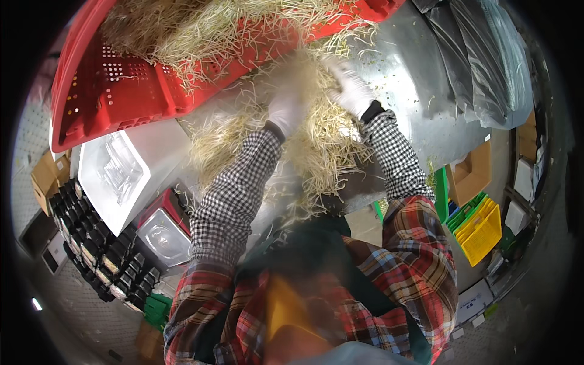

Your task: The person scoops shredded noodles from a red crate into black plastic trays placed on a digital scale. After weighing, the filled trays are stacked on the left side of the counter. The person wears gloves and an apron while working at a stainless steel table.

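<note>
Loose bean sprouts (pixel 326 146) lie heaped on a metal work table (pixel 397 82). My left hand (pixel 285 107), in a white glove, is over the heap and blurred; sprouts blur around its fingers, and I cannot tell whether it grips any. To its right is my right hand (pixel 351 89), also white-gloved, its fingers stretched forward at the heap's right edge, thumb apart. Beyond both hands a red perforated plastic crate (pixel 182 98) stands tilted, with many more sprouts inside and spilling over its near rim.
A white box (pixel 114 169) with clear plastic pieces stands left of the table, near a scale (pixel 164 237) and stacked black trays (pixel 91 232). Dark plastic bags (pixel 474 64) lie at the table's right. Below right are a cardboard box (pixel 470 173) and yellow crates (pixel 479 228).
</note>
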A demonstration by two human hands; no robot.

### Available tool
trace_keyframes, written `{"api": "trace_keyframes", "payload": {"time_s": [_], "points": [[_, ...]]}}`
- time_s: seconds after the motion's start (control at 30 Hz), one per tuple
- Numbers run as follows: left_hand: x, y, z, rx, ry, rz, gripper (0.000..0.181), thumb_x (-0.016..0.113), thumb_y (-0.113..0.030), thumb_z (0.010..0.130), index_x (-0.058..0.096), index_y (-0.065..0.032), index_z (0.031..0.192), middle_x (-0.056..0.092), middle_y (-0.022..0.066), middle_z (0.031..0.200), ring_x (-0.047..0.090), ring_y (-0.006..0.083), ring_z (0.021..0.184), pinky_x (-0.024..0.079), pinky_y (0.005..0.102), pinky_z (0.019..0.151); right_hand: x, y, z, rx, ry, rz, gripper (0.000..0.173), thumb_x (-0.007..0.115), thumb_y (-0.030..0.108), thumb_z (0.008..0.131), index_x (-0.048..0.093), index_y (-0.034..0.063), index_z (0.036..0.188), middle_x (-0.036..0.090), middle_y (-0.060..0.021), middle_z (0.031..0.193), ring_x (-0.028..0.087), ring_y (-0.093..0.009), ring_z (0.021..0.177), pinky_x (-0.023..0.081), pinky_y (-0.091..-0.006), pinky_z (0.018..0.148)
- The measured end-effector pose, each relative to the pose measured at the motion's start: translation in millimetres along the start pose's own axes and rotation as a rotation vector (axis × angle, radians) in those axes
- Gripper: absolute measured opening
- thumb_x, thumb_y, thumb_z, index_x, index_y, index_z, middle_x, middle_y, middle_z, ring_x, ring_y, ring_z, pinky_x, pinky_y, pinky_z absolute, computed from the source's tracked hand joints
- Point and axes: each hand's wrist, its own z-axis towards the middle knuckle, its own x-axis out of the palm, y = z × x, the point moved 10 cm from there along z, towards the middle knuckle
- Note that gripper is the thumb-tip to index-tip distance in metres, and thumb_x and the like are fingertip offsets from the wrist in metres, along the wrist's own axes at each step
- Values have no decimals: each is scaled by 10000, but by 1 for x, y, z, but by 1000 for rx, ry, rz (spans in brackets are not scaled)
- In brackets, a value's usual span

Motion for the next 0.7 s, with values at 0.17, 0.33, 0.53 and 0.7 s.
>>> {"api": "trace_keyframes", "payload": {"time_s": [0.17, 0.33, 0.53, 0.7], "points": [[-25, 9, -22, 85, -264, -87, 646, 675, -205, 823, 427, 40, 1367, 554, 236, 1294, 537, 347, 1197, 425, 363, 1005, -31, 15, -45, 51, -172, -112, 889, 737, 367, 737, 300, 153, 1481, 381, -247, 1439, 407, -402, 1307, 357, -461, 1092], [58, 54, 12, -264, 75, -697, 619, 724, -136, 802, 464, 13, 1343, 598, 120, 1235, 555, 173, 1151, 438, 292, 995, 15, 32, -44, -81, -227, 63, 726, 646, 176, 803, 343, 144, 1462, 356, -199, 1476, 398, -363, 1327, 354, -433, 1092], [10, 41, -57, 66, -22, -650, 587, 636, -8, 838, 413, 28, 1380, 591, 114, 1241, 597, 178, 1078, 492, 264, 914, -24, 49, -115, -97, -229, 100, 877, 742, 233, 728, 307, 80, 1473, 370, -177, 1479, 338, -357, 1366, 259, -421, 1142], [73, 98, -58, -185, -87, -438, 658, 634, -8, 835, 337, 47, 1419, 546, 126, 1300, 579, 180, 1092, 480, 275, 913, 43, -7, -130, 247, -280, -38, 935, 756, 369, 729, 277, 98, 1485, 399, -205, 1418, 452, -368, 1237, 374, -474, 1042]]}}
